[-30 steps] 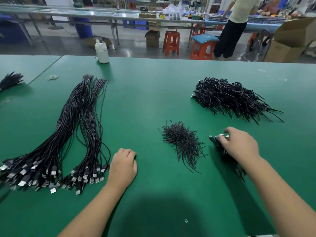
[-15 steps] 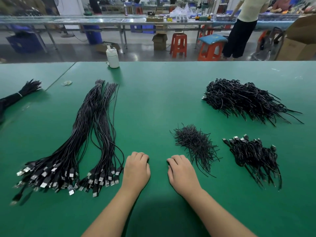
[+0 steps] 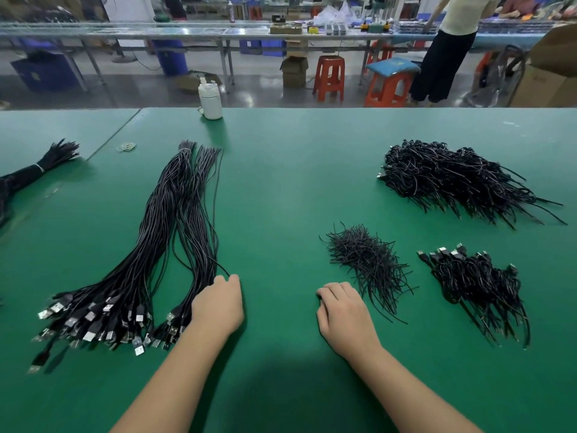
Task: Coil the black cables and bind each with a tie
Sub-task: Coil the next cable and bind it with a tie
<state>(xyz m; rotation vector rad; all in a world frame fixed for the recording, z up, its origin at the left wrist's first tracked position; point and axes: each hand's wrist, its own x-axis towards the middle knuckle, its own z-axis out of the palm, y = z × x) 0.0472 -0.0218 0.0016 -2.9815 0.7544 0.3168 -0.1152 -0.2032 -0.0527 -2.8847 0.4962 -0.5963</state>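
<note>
Two long bundles of straight black USB cables [image 3: 175,229] lie on the left of the green table [image 3: 281,182], plugs toward me. My left hand [image 3: 218,304] rests at the right bundle's plug end, its thumb and forefinger pinching a single cable that loops out of it. My right hand [image 3: 343,310] rests knuckles-up on the bare mat with loosely curled fingers, holding nothing, just left of a small heap of black wire ties [image 3: 365,260]. A small pile of coiled, bound cables [image 3: 477,282] lies to the right, with a bigger pile [image 3: 452,179] behind it.
A white bottle [image 3: 210,100] stands at the table's far edge. Another tied cable bundle [image 3: 37,167] lies at the far left, with loose rubber bands [image 3: 126,146] near it. Beyond the table are stools, benches, boxes and a standing person.
My right hand left the small coiled pile and came back to the mat by the ties. My left hand shifted left onto the right cable bundle and pinched one cable.
</note>
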